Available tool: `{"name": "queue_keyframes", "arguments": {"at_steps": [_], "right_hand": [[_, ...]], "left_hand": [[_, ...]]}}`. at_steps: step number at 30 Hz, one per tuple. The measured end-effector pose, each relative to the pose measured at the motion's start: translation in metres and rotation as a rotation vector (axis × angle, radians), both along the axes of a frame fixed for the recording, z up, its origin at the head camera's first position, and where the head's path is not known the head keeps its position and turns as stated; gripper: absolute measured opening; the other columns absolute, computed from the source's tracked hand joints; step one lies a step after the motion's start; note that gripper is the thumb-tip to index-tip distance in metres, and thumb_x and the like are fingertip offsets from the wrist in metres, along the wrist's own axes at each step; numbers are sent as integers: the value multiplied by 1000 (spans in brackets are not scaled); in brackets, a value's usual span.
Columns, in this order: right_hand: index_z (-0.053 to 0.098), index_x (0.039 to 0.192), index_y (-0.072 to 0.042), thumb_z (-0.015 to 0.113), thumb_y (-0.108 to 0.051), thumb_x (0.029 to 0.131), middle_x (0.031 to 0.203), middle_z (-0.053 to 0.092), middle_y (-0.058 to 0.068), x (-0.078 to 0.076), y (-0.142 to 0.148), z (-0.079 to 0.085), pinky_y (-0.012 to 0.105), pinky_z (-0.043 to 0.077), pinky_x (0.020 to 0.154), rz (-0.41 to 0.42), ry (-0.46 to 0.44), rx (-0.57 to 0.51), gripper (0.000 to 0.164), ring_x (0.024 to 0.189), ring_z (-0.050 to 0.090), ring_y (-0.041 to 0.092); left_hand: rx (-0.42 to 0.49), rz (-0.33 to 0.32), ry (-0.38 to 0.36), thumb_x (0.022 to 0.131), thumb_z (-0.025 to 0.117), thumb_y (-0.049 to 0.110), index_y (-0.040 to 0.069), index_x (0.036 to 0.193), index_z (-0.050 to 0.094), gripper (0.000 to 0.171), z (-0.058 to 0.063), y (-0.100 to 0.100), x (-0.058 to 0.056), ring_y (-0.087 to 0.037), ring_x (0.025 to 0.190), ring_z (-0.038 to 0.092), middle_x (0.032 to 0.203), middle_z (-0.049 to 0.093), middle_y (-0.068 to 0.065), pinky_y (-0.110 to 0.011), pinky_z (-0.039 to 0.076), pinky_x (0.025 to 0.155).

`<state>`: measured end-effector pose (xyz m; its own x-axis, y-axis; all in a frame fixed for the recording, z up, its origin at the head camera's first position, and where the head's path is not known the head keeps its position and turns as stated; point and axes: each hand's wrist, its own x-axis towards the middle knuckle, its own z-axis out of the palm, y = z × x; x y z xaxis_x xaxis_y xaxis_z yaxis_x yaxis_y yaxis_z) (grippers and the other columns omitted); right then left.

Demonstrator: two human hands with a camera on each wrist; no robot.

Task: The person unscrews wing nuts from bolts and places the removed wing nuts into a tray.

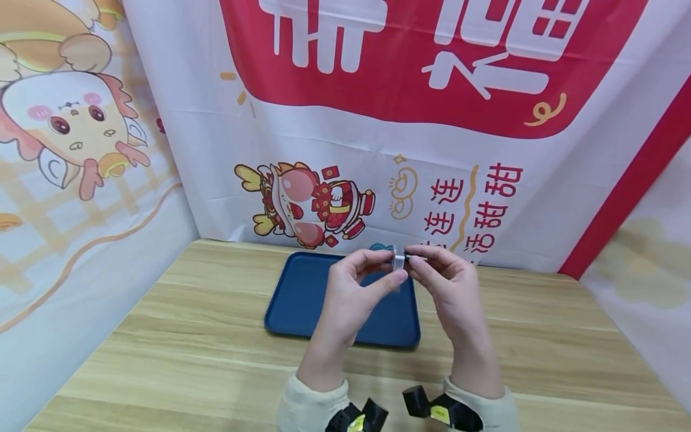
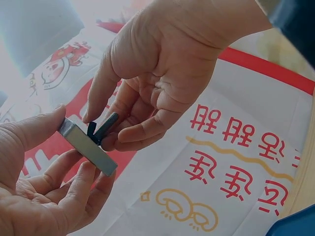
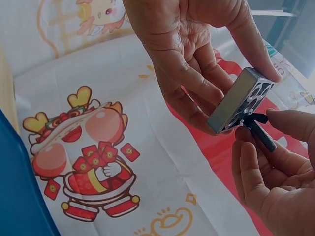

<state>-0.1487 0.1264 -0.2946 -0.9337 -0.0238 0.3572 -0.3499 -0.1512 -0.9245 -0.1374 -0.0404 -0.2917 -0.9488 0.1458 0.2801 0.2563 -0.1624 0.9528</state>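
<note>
Over the back of the tray, my left hand (image 1: 351,288) grips a small flat metal block (image 2: 88,146) by its edges, between thumb and fingers. One face of the block, seen in the right wrist view, has a pattern of openings. A threaded bolt (image 3: 263,137) sticks out from that face, with a black wing nut (image 3: 256,118) at its base. My right hand (image 1: 448,282) pinches the wing nut with its fingertips. How far the nut sits on the thread cannot be made out.
A blue tray (image 1: 297,294) lies on the wooden table (image 1: 189,336) beneath the hands. Behind it hangs a printed cloth backdrop (image 1: 205,150). More printed cloth (image 1: 108,240) covers the left side.
</note>
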Motion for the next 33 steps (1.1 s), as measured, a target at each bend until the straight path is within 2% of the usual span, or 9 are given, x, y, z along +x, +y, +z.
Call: {"name": "queue_keyframes", "arguments": {"at_steps": [5, 8, 12, 18, 23, 27, 30, 33], "right_hand": [[68, 115, 4, 64, -1, 94, 106, 67, -1, 0, 0, -2, 20, 54, 83, -27, 64, 60, 22, 93, 60, 12], [63, 119, 9, 65, 2, 93, 109, 68, -3, 0, 0, -3, 19, 54, 88, -46, 108, 103, 27, 100, 60, 13], [61, 119, 10, 65, 5, 91, 108, 68, -6, -1, -2, -5, 20, 54, 93, -74, 161, 153, 29, 106, 61, 13], [60, 119, 10, 64, 8, 91, 106, 67, -5, -2, -4, -6, 20, 56, 87, -95, 202, 171, 29, 104, 61, 13], [63, 119, 4, 61, -4, 97, 105, 67, -2, 0, -5, -1, 22, 55, 87, -161, 123, 101, 24, 103, 59, 17], [69, 109, -6, 58, -18, 101, 90, 63, -2, 0, -5, 3, 22, 54, 74, -239, 8, 3, 18, 86, 58, 14], [71, 101, -13, 54, -27, 103, 78, 60, -3, 0, -4, 4, 21, 50, 64, -230, -61, -18, 22, 73, 53, 11], [71, 99, -16, 48, -35, 105, 72, 59, -3, 0, -5, 4, 21, 45, 60, -171, -99, 0, 30, 66, 51, 10]], "left_hand": [[-3, 2, -3, 90, 73, 10, 4, 124, 66, 35, -1, -1, 0, -28, 114, 59, 116, 67, -14, -35, 56, 94], [0, 2, -5, 90, 73, 10, 4, 124, 66, 36, -1, -1, 0, -25, 113, 59, 116, 66, -15, -34, 56, 93], [5, 2, -7, 89, 73, 9, 4, 124, 66, 35, -2, -2, 1, -25, 113, 59, 117, 66, -15, -34, 57, 93], [7, -2, -2, 89, 74, 9, 5, 123, 66, 35, -3, -2, -1, -30, 116, 58, 118, 65, -15, -32, 57, 91], [-1, 2, 1, 89, 74, 10, 3, 124, 66, 36, -3, -2, -1, -27, 114, 59, 117, 65, -15, -30, 58, 89], [-4, 4, 2, 89, 74, 11, 4, 123, 66, 36, -1, 0, -1, -26, 113, 60, 118, 66, -14, -30, 58, 89], [0, 4, -1, 89, 74, 10, 4, 123, 66, 35, 0, 0, -1, -28, 114, 60, 118, 66, -15, -31, 58, 89], [4, 2, -6, 89, 74, 9, 3, 123, 66, 35, 0, 1, 0, -30, 116, 59, 118, 66, -15, -34, 58, 91]]}}
